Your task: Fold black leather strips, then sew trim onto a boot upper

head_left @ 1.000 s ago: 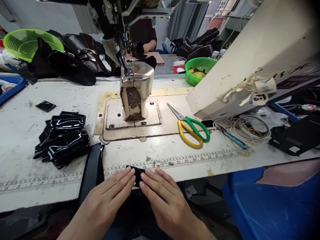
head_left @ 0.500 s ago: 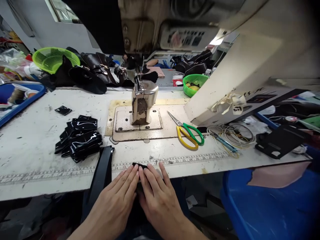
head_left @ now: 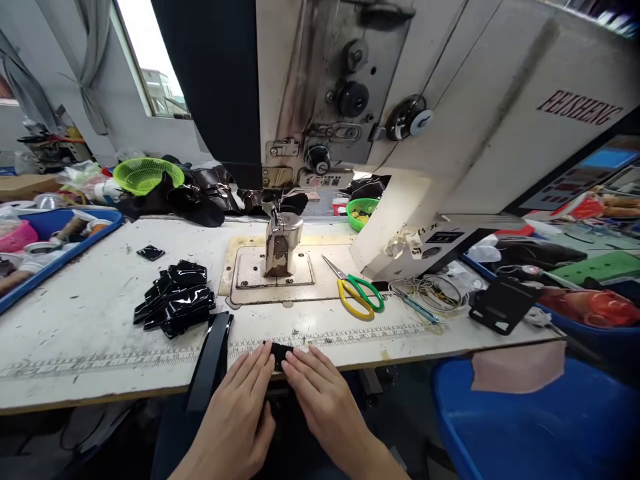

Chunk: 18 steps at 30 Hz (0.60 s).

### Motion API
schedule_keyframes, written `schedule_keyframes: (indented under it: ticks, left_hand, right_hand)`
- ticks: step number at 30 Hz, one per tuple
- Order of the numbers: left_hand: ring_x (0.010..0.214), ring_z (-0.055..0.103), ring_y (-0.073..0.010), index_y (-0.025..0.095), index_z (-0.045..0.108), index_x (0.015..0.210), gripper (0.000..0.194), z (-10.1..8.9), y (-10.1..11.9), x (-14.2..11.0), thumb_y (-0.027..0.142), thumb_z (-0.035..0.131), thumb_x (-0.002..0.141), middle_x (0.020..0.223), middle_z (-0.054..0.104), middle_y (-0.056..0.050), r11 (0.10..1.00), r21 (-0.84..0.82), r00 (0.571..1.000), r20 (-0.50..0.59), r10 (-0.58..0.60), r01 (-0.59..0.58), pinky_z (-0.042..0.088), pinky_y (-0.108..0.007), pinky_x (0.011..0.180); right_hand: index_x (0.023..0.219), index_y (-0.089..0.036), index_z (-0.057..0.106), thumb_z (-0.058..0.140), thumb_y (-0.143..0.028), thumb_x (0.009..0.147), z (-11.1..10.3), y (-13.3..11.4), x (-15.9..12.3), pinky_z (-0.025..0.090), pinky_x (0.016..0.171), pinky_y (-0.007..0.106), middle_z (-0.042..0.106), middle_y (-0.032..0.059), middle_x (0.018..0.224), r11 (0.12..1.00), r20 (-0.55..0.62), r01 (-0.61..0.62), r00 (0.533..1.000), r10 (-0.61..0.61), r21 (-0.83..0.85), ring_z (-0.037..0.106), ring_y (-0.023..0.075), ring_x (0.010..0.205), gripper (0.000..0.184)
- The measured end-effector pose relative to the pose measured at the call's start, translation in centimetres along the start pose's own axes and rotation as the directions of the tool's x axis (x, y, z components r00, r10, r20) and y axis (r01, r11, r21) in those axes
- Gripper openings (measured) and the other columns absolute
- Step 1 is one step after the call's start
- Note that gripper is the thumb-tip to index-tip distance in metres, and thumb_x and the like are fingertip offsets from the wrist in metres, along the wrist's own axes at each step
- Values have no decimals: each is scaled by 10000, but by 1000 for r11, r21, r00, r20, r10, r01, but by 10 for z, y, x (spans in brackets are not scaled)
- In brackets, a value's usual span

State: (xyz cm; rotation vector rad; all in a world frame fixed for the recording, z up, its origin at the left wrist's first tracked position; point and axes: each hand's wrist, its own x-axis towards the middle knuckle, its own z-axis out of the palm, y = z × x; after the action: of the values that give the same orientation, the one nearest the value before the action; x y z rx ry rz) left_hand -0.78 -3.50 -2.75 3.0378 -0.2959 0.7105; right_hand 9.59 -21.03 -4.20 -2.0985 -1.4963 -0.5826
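Note:
At the table's front edge, a small black piece of material (head_left: 281, 357) lies under my fingertips. My left hand (head_left: 243, 393) rests on its left side, fingers stretched out flat, the thumb held apart and lower. My right hand (head_left: 325, 400) presses its right side with extended fingers; its thumb is hidden. Left of my hands, a long black strip (head_left: 213, 353) hangs over the edge. Beyond it is a heap of glossy black pieces (head_left: 177, 297), with one loose black piece (head_left: 151, 253) behind. Scissors (head_left: 356, 293) with green and yellow handles lie open to the right.
A post-bed sewing machine (head_left: 283, 250) stands over the table (head_left: 100, 300), its head above. Tangled cord (head_left: 440, 293) and a flat black object (head_left: 505, 303) lie at right. A blue tray (head_left: 95, 237) is at left, a blue chair (head_left: 500, 427) at front right. Green baskets (head_left: 150, 175) stand behind.
The view has tilted up, showing more of the machine head. My fingertips have moved apart, so more of the black piece shows between my hands.

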Motion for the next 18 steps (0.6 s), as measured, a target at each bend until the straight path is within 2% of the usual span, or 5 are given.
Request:
schedule_keyframes:
  ticks: [3, 6, 10, 14, 18]
  left_hand:
    - [1314, 601, -214, 120, 510, 1439, 500, 3, -3, -4, 173, 491, 942, 1433, 615, -106, 1000, 16, 1000, -27, 2, -2, 567, -323, 1026]
    - [1319, 595, -199, 132, 463, 1483, 509, 11, -3, -8, 178, 485, 977, 1426, 623, -93, 1000, 14, 1000, -24, -2, 2, 547, -319, 1052]
    - [1362, 554, -258, 69, 433, 1488, 584, 11, 3, -11, 236, 542, 939, 1494, 545, -158, 1000, -13, 1000, 12, -8, 8, 544, -370, 1055]
    - [1172, 694, -198, 145, 409, 1470, 495, 4, 0, -3, 302, 480, 1005, 1326, 674, -131, 955, -214, 978, 19, -206, 205, 603, -297, 937]
    - [1187, 670, -246, 252, 400, 1479, 505, 6, -14, 8, 398, 507, 1008, 1354, 597, -130, 847, -322, 903, 77, -422, 423, 623, -370, 906]
  right_hand:
    - [1183, -126, 690, 437, -19, 978, 1, 6, 4, 580, 1040, 443, 748, 84, 1214, 1000, -13, -26, 1000, 26, 17, 697, 210, 1158, 343]
    - [1240, -108, 667, 431, -27, 986, 4, 4, 0, 564, 1060, 436, 721, 99, 1274, 999, 11, -37, 999, 36, 32, 663, 219, 1222, 356]
    - [1423, -40, 537, 434, -54, 984, 10, -3, -15, 356, 1218, 482, 557, 145, 1481, 996, 74, -35, 996, 41, -87, 495, 254, 1408, 451]
    - [1460, -28, 497, 407, -8, 941, 19, -5, -28, 92, 1283, 482, 467, 134, 1558, 989, 80, -19, 996, 31, -146, 363, 248, 1490, 527]
    - [1498, -87, 474, 395, 33, 925, 26, -4, -36, 142, 1277, 480, 420, 117, 1595, 987, 48, -66, 996, 74, -144, 318, 258, 1512, 590]
